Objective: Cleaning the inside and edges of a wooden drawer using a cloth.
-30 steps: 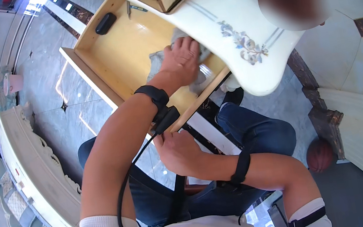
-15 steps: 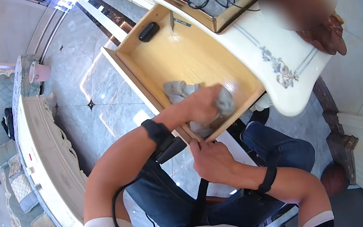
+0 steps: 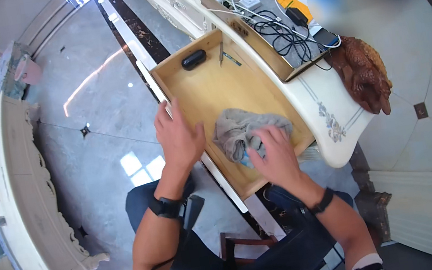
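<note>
A pulled-out wooden drawer [image 3: 239, 83] lies in front of me, its white front on my left. In its near end rests a crumpled grey cloth [image 3: 237, 123] with a bit of blue showing at its near side. My right hand [image 3: 277, 162] is on the cloth, with fingers and thumb curled around a fold. My left hand [image 3: 180, 138] is at the drawer's front edge, fingers apart and holding nothing. Toward the far end lie a black oblong case [image 3: 194, 60], a thin brown stick [image 3: 222, 53] and a short dark green strip [image 3: 232, 60].
On the white desktop [image 3: 316, 110] to the right, an open box [image 3: 290, 69] holds tangled black and white cables. A brown carved figure [image 3: 362, 75] stands beside it. A white carved cabinet [image 3: 22, 194] is at far left, a pink bin [image 3: 28, 70] beyond it.
My left hand has left the cloth and moved to the drawer's front edge. My right hand has gone from the drawer's near corner onto the cloth, which now sits more bunched together.
</note>
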### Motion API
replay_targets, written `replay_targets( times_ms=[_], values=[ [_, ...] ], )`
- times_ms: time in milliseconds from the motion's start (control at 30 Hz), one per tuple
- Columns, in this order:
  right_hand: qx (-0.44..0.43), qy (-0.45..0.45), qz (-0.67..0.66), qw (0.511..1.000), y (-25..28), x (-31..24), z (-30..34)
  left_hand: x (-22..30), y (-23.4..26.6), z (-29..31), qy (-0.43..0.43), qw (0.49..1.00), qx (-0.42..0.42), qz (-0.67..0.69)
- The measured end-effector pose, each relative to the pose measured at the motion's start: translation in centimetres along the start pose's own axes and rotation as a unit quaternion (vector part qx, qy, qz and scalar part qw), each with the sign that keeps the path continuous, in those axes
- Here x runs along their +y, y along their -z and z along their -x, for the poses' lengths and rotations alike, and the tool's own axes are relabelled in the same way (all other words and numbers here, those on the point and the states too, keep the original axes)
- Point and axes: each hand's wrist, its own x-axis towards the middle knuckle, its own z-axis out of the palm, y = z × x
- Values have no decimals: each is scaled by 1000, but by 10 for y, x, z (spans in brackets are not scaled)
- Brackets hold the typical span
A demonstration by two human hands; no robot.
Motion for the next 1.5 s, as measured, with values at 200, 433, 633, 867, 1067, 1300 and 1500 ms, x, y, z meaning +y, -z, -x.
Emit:
replay_targets(
  times_ms=[200,433,633,867,1067,1300,1500],
  values=[
    [-61,60,129,988,-70,43,-108,-27,0,-40,95,992,-5,85],
    [16,-145,112,983,-172,15,-253,-25,14,-32,127,972,-86,178],
    [21,-216,66,974,-176,17,-250,-26,20,-32,153,963,-90,203],
    [3,-4,172,985,-111,64,-173,-25,22,-30,145,964,-97,200],
    [-95,19,328,940,-84,84,-168,-28,19,-35,147,958,-105,221],
    [-61,22,391,918,-84,81,-181,-26,17,-39,178,950,-66,248],
    [-239,-20,286,928,-90,18,-147,-26,7,-44,361,794,-11,488]
  ],
)
